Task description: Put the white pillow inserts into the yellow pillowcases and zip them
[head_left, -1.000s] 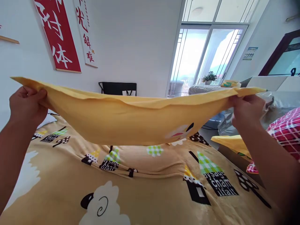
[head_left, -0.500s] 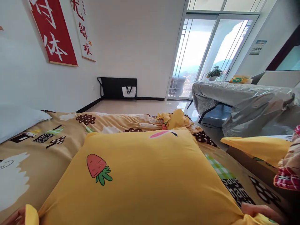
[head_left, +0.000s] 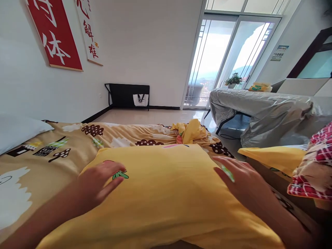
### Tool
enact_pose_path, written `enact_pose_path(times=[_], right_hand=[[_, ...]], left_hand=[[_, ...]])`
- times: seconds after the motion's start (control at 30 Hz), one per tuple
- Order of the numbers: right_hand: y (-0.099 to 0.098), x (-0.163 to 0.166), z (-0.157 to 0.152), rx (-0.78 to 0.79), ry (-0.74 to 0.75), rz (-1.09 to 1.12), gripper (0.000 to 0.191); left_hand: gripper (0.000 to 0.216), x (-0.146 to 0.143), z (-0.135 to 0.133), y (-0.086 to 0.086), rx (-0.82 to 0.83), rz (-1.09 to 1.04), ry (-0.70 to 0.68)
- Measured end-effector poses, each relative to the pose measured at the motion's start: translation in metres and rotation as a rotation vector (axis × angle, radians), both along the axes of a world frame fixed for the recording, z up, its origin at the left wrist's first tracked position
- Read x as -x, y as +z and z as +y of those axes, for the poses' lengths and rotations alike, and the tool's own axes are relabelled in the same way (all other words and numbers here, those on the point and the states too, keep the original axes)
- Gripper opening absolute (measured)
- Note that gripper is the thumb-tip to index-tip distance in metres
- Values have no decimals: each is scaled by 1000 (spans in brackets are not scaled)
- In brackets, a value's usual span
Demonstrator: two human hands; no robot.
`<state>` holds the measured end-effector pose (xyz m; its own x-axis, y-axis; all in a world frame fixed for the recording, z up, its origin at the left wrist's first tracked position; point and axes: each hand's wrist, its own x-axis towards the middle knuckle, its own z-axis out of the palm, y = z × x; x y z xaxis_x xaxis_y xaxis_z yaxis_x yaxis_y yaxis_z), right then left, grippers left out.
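Observation:
A plump yellow pillow [head_left: 166,193] lies in front of me on a tan patterned bedsheet [head_left: 59,148]. Over the pillow's left part is my left hand [head_left: 101,181], thumb and fingers apart, partly covering the printed strawberry. My right hand [head_left: 237,174] is at the pillow's right side with its thumb spread from the fingers. Neither hand grips anything; whether they touch the fabric I cannot tell. Beyond the pillow's far edge sits a crumpled yellow cloth [head_left: 193,131].
At the right are another yellow pillow [head_left: 269,159] and a red plaid cushion [head_left: 313,166]. A plastic-covered table [head_left: 269,103] stands behind them near the sliding glass door. A white pillow [head_left: 20,133] lies at the far left; a black folded frame [head_left: 120,95] leans against the wall.
Both hands have let go of the pillow's near corners and moved forward and inward above its sides. The pillow's near edge now lies lower. The view has shifted slightly.

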<state>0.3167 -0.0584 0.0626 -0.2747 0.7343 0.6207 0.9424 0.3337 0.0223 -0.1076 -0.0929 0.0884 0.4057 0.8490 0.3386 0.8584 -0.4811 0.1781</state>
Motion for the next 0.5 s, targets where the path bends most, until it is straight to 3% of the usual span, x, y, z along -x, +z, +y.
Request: enact_pose_path(times=[0.1, 0.2, 0.33, 0.5], right_hand=[[-11, 87, 13, 44, 144, -11, 45], [-51, 130, 22, 213, 190, 16, 48], [-100, 104, 21, 182, 159, 14, 51], [-129, 33, -3, 33, -71, 57, 55]], left_hand=[[41, -80, 40, -18, 7, 212, -63], [45, -116, 60, -63, -24, 187, 28], [49, -88, 47, -113, -137, 135, 110], [56, -21, 1, -134, -338, 126, 277]])
